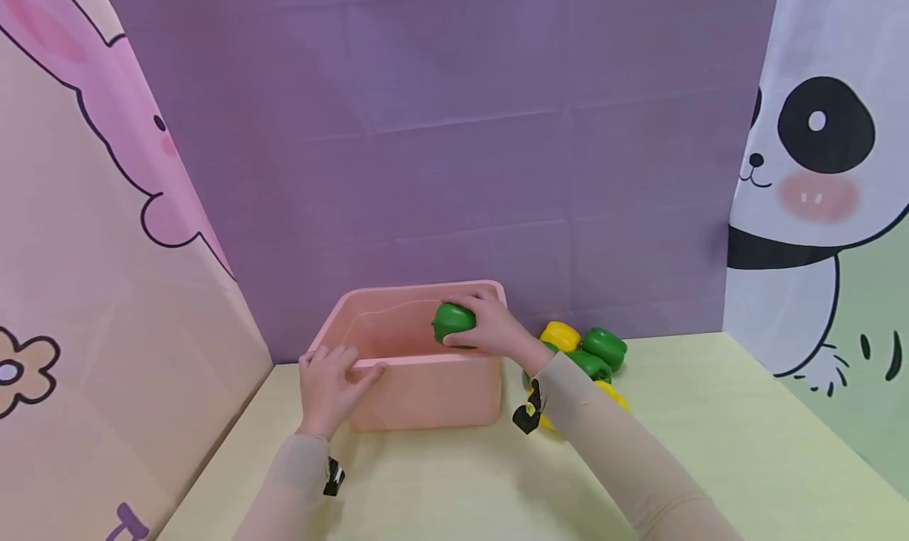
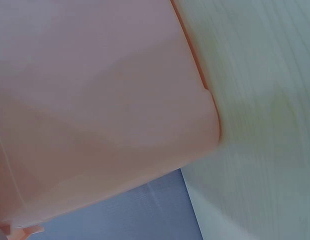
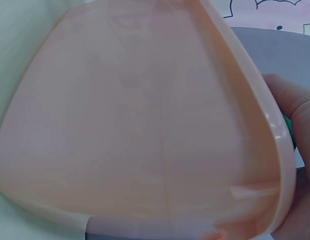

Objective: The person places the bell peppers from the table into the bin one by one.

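Observation:
A pink plastic bin (image 1: 433, 391) stands on the pale yellow table near the purple back wall. My left hand (image 1: 332, 375) grips the bin's front left rim, fingers over the edge. Over the bin's right side my right hand (image 1: 486, 322) holds a green toy pepper (image 1: 451, 322), just above the rim. The right wrist view looks down into the bin (image 3: 145, 125), which has nothing in it, with my right hand (image 3: 297, 105) at the rim and a sliver of the green pepper (image 3: 291, 134). The bin's outer wall (image 2: 105, 110) fills the left wrist view.
A small pile of toy peppers lies right of the bin: a yellow one (image 1: 561, 335), a green one (image 1: 606, 346), another green one (image 1: 589, 364) and a yellow one (image 1: 614, 395). Patterned panels close the left, back and right sides. The table (image 1: 710, 446) extends to the right.

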Motion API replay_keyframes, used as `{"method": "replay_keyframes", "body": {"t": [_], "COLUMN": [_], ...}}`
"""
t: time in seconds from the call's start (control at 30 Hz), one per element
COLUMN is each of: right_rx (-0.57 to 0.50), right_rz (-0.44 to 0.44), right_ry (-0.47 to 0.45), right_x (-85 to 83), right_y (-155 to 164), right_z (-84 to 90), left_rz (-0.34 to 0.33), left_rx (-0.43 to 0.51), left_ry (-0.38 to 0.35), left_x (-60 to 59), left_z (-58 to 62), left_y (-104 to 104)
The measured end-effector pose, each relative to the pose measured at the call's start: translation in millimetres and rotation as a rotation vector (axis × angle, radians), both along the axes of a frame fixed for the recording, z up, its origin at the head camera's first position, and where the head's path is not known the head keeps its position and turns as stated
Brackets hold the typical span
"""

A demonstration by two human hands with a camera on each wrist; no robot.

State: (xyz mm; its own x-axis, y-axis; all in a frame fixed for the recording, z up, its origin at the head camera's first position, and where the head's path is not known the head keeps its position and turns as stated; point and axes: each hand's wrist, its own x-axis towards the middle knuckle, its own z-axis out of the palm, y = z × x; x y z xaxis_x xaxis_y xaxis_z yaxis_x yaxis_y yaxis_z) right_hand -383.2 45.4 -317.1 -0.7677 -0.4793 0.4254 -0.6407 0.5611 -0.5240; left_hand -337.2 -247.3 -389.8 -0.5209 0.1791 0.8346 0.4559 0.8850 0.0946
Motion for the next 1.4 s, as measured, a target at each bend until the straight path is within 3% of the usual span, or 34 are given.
{"method": "replay_keyframes", "body": {"t": [0.37,0.67,1.4], "right_rx": [-0.002,0.045,0.278], "right_rz": [0.023,-0.013,-0.02], "right_ry": [0.004,-0.032,0.016], "right_x": [-5.5,-5.5,-6.3], "right_y": [-5,-9,-12], "right_z": [2.2,-1.4,-0.3], "left_rz": [-0.009,-0.002,0.01], "left_rx": [0.008,0.006,-0.004], "left_ry": [0.007,-0.004,-0.035], "left_x": [0.1,1.9,2.4], "left_z": [0.1,-0.3,4.1], "left_y": [-1,0,1]}}
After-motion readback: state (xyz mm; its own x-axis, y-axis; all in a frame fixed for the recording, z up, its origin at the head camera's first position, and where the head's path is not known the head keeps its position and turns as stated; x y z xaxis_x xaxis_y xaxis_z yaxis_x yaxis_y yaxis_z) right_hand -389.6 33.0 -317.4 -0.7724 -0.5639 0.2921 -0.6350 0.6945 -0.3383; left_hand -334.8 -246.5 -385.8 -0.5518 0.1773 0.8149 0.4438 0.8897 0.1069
